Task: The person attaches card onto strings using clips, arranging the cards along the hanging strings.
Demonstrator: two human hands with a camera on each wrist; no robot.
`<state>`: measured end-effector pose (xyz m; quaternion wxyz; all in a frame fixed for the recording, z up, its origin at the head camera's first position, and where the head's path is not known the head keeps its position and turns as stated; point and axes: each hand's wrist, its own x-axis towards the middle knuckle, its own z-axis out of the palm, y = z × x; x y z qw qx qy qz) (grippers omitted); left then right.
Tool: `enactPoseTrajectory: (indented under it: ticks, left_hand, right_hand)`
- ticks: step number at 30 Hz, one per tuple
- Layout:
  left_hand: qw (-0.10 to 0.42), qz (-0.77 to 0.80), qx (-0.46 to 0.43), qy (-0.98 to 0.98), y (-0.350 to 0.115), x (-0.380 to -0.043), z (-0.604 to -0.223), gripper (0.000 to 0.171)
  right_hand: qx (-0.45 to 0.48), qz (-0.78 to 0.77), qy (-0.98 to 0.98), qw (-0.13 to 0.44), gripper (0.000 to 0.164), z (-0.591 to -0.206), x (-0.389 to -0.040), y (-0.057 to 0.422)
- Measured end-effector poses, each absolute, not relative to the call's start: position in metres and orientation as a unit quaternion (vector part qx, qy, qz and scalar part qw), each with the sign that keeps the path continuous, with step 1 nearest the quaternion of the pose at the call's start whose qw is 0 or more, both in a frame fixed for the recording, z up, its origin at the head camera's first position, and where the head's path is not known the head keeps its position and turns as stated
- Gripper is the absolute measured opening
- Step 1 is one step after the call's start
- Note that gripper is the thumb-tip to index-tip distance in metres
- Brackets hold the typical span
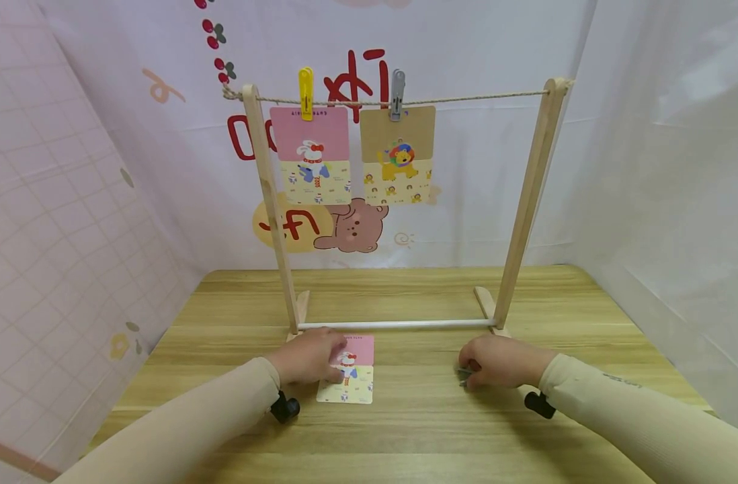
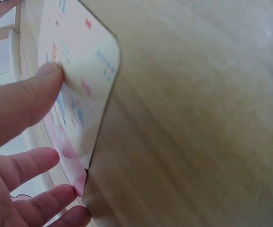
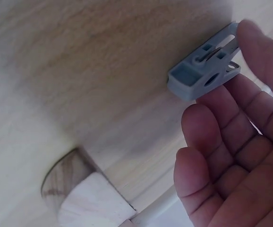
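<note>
A pink and cream card with a white rabbit picture [image 1: 359,383] lies on the table below the line. My left hand [image 1: 308,356] reaches over its left side, fingers spread. In the left wrist view, the thumb [image 2: 23,104] is at the printed face of the card [image 2: 91,61] and the other fingers are near its edge; whether they press on it I cannot tell. To the right, my right hand [image 1: 499,361] pinches a grey-blue clothespin [image 3: 202,64] between thumb and fingers, close to the tabletop. Most of that clothespin is hidden by the hand in the head view.
A wooden rack [image 1: 529,208] stands behind the hands, with a white bottom bar [image 1: 399,325] and a rope [image 1: 478,99] across its top. A yellow clothespin [image 1: 306,94] holds a rabbit card [image 1: 329,134] there; a grey clothespin [image 1: 397,94] holds a lion card [image 1: 375,134].
</note>
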<state>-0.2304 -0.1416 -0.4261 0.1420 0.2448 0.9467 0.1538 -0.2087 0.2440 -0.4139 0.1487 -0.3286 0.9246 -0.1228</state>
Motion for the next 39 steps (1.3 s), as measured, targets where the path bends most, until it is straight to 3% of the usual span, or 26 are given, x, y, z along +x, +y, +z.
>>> enactPoseTrajectory:
  ticks: [29,39]
  left_hand:
    - [0.133,0.168,0.220,0.952,-0.1426,-0.2370,-0.4300,0.089]
    - [0.146,0.157,0.190,0.958,-0.1447,-0.2397,-0.4264,0.073]
  right_hand:
    - [-0.335,-0.128,0.920,0.155,0.021,-0.4188,-0.2111,0.2379]
    - [-0.336,-0.125,0.921,0.154,0.022,-0.4179,-0.2111,0.2369]
